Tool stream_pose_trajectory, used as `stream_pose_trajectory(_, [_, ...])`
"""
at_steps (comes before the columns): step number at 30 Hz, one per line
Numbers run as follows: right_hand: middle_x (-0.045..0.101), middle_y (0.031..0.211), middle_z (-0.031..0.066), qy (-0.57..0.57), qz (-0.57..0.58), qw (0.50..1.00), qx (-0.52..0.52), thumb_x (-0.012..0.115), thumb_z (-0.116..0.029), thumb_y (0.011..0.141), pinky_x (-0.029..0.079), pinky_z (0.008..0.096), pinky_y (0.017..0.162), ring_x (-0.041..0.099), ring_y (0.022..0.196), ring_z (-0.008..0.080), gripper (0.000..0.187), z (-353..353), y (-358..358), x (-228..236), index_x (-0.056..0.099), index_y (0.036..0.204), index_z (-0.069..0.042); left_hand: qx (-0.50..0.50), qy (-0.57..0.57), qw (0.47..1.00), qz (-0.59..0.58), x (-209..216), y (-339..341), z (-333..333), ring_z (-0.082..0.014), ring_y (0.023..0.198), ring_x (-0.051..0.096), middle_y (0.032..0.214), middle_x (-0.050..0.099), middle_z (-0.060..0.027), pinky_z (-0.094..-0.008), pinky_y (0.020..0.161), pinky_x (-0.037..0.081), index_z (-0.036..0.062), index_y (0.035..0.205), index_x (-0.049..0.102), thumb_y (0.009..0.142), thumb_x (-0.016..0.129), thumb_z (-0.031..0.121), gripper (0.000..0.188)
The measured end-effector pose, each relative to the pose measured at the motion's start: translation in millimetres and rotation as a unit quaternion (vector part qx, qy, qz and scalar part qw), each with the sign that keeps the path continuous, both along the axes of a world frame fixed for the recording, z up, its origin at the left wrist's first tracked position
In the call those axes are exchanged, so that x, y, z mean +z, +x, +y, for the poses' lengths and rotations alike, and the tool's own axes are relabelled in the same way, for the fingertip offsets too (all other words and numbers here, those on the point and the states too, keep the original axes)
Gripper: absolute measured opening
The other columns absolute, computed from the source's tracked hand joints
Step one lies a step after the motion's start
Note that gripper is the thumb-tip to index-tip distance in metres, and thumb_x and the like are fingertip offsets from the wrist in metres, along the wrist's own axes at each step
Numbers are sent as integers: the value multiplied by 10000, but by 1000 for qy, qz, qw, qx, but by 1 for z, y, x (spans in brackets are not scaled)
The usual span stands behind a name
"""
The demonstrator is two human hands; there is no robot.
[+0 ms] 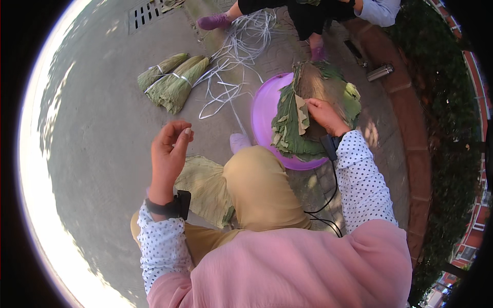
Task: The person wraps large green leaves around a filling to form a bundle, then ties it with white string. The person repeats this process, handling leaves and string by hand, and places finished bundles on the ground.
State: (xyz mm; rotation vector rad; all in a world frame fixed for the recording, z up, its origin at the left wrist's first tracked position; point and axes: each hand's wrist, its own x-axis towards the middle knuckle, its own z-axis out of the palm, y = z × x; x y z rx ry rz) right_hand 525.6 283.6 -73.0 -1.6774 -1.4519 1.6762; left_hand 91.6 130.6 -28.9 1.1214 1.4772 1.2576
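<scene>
My right hand pinches the edge of a dried leaf on a pile of large green and brown dried leaves. The pile lies on a round purple basin and hangs over its rim. Raised over the ground to the left, my left hand has its thumb and fingers drawn together, with nothing visible in them. Below it, a pale fan-shaped dried leaf bundle spreads beside my bent knee, its narrow end against the leg.
Tied leaf bundles rest on the pavement ahead, near a tangle of white plastic strapping. Another person in pink socks sits beyond. A metal flask lies by the brick kerb at right. Cables trail from my right wrist.
</scene>
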Motion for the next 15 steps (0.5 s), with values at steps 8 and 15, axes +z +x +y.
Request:
stream_pose_trajectory(8, [189,1697,237,257,-399,878,62,766,-512,862,152,602,1240,134,1567,446,965,-20,-61,-9,338,1600,-61,13,16,1000,19,-19,3,7,-78,807,658,870,704,-8,-246,724,514,-12,1086,686,991,676,55,116])
stream_pose_trajectory(15, [76,1749,207,214,-399,883,119,669,-579,911,40,675,1231,6,1614,416,1020,-17,-36,-25,187,1672,-101,-4,1,1000,25,-15,5,7,-106,837,674,911,716,-35,-261,766,549,-25,1101,677,1011,641,37,115])
